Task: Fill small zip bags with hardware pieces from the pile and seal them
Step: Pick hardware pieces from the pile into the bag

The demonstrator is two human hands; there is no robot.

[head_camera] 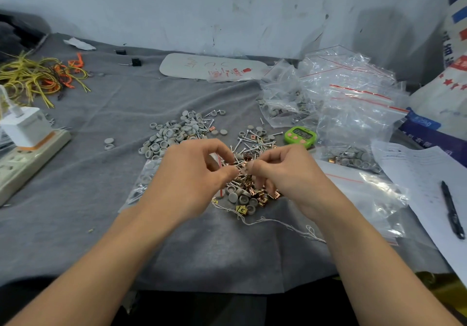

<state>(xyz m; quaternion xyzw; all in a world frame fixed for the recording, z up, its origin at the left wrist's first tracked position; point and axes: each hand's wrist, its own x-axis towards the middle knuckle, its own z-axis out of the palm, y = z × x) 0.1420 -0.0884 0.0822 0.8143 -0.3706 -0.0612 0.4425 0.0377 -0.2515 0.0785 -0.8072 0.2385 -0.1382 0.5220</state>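
A pile of hardware (249, 194) lies mid-table on grey cloth: grey caps (171, 136), silver screws (252, 143) and copper clips. My left hand (192, 176) holds a small clear zip bag (144, 184) with a red strip; the bag lies under the hand with some pieces inside. My right hand (285, 171) hovers over the pile, its fingertips pinching small copper pieces next to the left fingertips.
Filled and empty zip bags (348, 98) heap at the right, with more flat bags (366, 194) beside my right wrist. A green timer (300, 136), papers with a pen (452, 209), a power strip (27, 159) and yellow wires (32, 75) surround the work area.
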